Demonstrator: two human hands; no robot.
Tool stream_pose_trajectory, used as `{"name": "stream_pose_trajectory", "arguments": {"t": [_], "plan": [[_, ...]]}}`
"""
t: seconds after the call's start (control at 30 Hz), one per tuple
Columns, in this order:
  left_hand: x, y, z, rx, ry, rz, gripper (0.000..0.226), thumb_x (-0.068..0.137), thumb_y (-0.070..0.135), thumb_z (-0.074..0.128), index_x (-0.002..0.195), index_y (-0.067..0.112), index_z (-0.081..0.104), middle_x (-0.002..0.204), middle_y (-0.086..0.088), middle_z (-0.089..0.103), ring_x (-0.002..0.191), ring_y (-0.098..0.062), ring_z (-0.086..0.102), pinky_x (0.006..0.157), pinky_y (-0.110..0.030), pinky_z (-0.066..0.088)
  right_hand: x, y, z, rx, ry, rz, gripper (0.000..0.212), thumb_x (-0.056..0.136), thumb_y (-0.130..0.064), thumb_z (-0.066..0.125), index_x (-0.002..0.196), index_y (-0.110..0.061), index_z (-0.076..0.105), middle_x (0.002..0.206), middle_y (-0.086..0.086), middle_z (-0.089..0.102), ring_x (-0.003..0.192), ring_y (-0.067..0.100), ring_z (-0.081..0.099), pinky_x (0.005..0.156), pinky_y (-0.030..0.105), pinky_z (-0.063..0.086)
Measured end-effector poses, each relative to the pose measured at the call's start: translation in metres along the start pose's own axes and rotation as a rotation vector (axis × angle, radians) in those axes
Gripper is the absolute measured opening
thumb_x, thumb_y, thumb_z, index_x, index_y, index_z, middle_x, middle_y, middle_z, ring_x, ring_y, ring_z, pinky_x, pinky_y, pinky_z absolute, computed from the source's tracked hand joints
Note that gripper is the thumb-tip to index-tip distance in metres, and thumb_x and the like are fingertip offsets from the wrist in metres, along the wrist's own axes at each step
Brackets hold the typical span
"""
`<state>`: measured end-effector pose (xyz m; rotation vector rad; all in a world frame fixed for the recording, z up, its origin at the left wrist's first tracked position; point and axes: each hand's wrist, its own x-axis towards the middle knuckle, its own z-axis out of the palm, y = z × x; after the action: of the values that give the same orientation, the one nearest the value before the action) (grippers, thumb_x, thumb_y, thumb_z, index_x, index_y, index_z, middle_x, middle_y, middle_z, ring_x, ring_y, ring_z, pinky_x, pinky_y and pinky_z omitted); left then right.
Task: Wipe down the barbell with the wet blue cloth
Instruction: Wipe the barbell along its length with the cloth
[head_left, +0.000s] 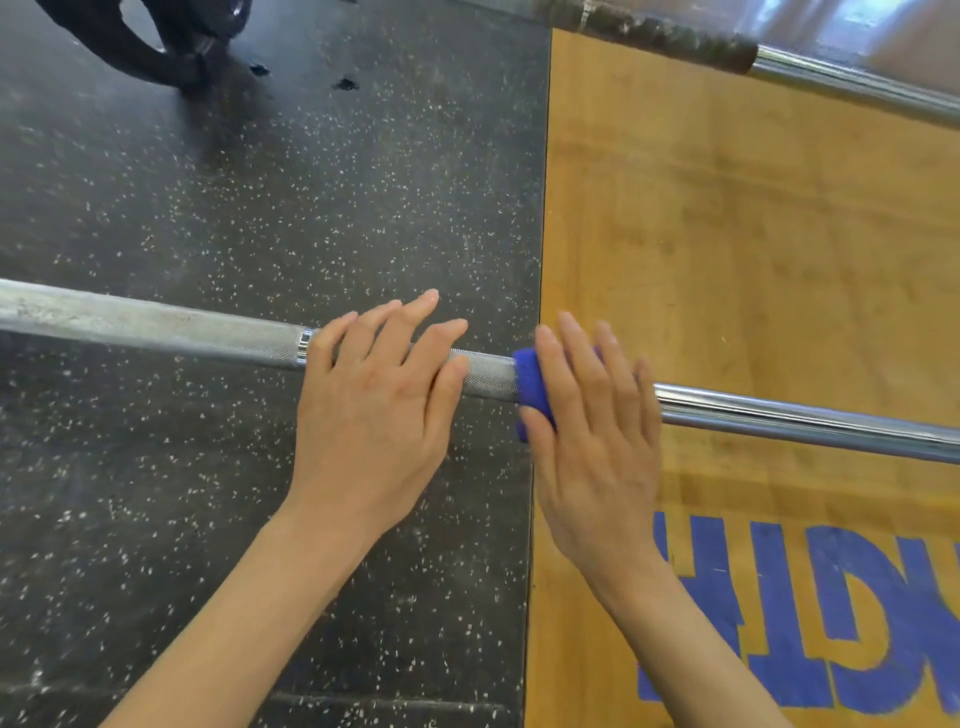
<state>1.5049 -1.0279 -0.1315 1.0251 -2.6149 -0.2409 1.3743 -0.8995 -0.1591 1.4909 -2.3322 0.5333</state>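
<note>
A: Long silver steel barbell (156, 325) runs left to right across the view, above the floor. Knurled stretch in the middle, smooth chrome to the right.

B: And the hands?

A: Left hand (374, 400) lies flat on top of the knurled section, fingers straight and spread, not wrapped round the bar. Right hand (592, 415) sits just beside it, also with straight fingers, pressing the small wet blue cloth (530, 382) against the bar.

B: Cloth position?

A: Wrapped over the bar at the end of the knurling, mostly hidden under the right palm. A blue edge shows at the thumb side, and a bit hangs below the bar.

B: So neither hand is clenched?

A: Neither. Both flat, fingers extended. How far the cloth goes round the underside, cannot tell.

B: Ground beneath?

A: Black rubber floor with white flecks (260, 208) on the left, meeting a yellow wooden platform with blue painted letters (753, 260) on the right. The seam runs right under the cloth.

B: Anything further back?

A: Second chrome bar with a dark rough sleeve (675, 36) at the top right, and a dark blurred object (145, 41) at the top left, not identifiable.
</note>
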Motion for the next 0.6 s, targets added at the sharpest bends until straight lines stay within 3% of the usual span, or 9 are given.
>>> {"name": "stream_pose_trajectory", "arguments": {"t": [0.1, 0.23, 0.4, 0.53, 0.6], "plan": [[0.007, 0.001, 0.000, -0.009, 0.001, 0.000, 0.043, 0.107, 0.037, 0.031, 0.130, 0.026, 0.065, 0.144, 0.004, 0.058, 0.130, -0.023, 0.053, 0.107, -0.039, 0.028, -0.002, 0.008, -0.001, -0.009, 0.047, 0.117, 0.046, 0.111, -0.033, 0.024, 0.153, -0.014, 0.033, 0.158, 0.008, 0.040, 0.150, 0.029, 0.028, 0.126, 0.046, 0.012], [0.012, 0.000, 0.002, -0.003, 0.014, -0.001, 0.042, 0.107, 0.036, 0.031, 0.131, 0.025, 0.065, 0.143, 0.005, 0.059, 0.130, -0.022, 0.054, 0.107, -0.039, 0.029, 0.023, -0.004, 0.001, 0.071, -0.003, 0.018, 0.047, 0.111, -0.030, 0.028, 0.150, -0.010, 0.044, 0.154, 0.004, 0.046, 0.147, 0.025, 0.035, 0.125, 0.042, 0.019], [0.010, 0.001, 0.003, -0.035, 0.024, -0.009, 0.046, 0.108, 0.035, 0.027, 0.134, 0.026, 0.063, 0.145, 0.006, 0.057, 0.137, -0.022, 0.048, 0.113, -0.039, 0.024, 0.013, -0.003, -0.007, 0.080, 0.023, 0.201, 0.046, 0.111, -0.032, 0.026, 0.139, -0.011, 0.056, 0.143, 0.002, 0.056, 0.142, 0.028, 0.040, 0.125, 0.046, 0.015], [0.004, 0.001, 0.005, -0.045, 0.043, -0.013, 0.049, 0.109, 0.034, 0.022, 0.140, 0.025, 0.060, 0.150, 0.006, 0.053, 0.146, -0.023, 0.039, 0.117, -0.038, 0.017, 0.035, -0.026, -0.004, 0.098, -0.058, 0.063, 0.039, 0.109, -0.029, 0.034, 0.129, -0.013, 0.063, 0.126, -0.001, 0.065, 0.125, 0.024, 0.058, 0.122, 0.045, 0.025], [0.001, 0.001, 0.005, -0.051, 0.056, -0.013, 0.051, 0.109, 0.034, 0.020, 0.142, 0.025, 0.057, 0.151, 0.006, 0.051, 0.147, -0.023, 0.037, 0.118, -0.037, 0.017, 0.033, -0.016, -0.010, 0.071, -0.093, 0.031, 0.042, 0.109, -0.034, 0.032, 0.130, -0.015, 0.063, 0.125, -0.003, 0.065, 0.126, 0.025, 0.057, 0.120, 0.047, 0.027]]}}
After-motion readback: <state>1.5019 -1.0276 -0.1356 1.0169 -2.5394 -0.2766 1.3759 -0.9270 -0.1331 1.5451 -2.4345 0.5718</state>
